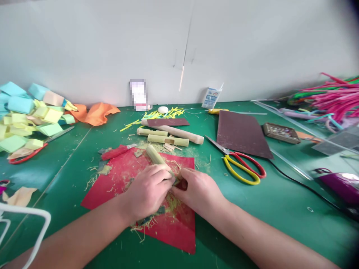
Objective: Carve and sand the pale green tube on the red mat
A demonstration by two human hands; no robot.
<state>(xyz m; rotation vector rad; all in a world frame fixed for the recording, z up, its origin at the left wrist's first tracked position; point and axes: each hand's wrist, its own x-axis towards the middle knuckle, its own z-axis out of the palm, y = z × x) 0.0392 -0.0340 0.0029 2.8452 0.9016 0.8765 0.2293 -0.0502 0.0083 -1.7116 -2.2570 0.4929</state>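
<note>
My left hand (153, 188) is closed round the near part of a pale green bamboo tube (155, 154), whose far end points away from me. My right hand (198, 186) meets it at the near end, thumb and fingers pinched together; what they hold is mostly hidden, with only a dark patch showing between them. Under both hands lies a red sheet (182, 239) strewn with shavings and scraps. A red-handled knife (114, 152) rests on its far left corner. Beyond it lie a notched bamboo tube (168, 140) and a long pale stick (179, 133).
Yellow-and-red scissors (244, 166), a brown sandpaper sheet (241, 134) and a small tray (281, 133) lie to the right. A purple device (340, 186) stands at the right edge. Paper pieces (25, 123) are heaped left, beside red-handled scissors (29, 154). A white wire frame (42, 213) juts in.
</note>
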